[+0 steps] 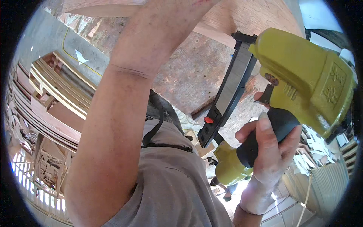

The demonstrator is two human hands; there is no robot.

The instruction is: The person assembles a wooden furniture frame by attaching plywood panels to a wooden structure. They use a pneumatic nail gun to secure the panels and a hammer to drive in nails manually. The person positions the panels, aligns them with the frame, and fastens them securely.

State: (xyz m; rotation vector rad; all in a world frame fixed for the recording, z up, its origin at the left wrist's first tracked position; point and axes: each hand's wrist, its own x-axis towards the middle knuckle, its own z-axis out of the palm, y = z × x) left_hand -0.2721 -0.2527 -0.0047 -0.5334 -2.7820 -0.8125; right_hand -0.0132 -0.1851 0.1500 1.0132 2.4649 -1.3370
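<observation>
A yellow-green nail gun (298, 68) with a long dark magazine (227, 90) fills the right side of the head view. My right hand (270, 149) is closed around its black grip (281, 123). One fingertip shows beside the trigger (267, 94); whether it presses is unclear. The nose end of the gun lies close to a curved pale wooden panel (249, 19) at the top; I cannot tell if they touch. My left arm (121, 113) reaches up across the view, and its hand is beyond the upper edge.
Under the panel is a stained, worn work surface (189, 68). Stacked boards and wooden frames (62, 90) stand at the left. A yellow hose (72, 55) lies on the grey floor beside a white scrap (81, 57). Pale offcuts (317, 147) are piled at the right.
</observation>
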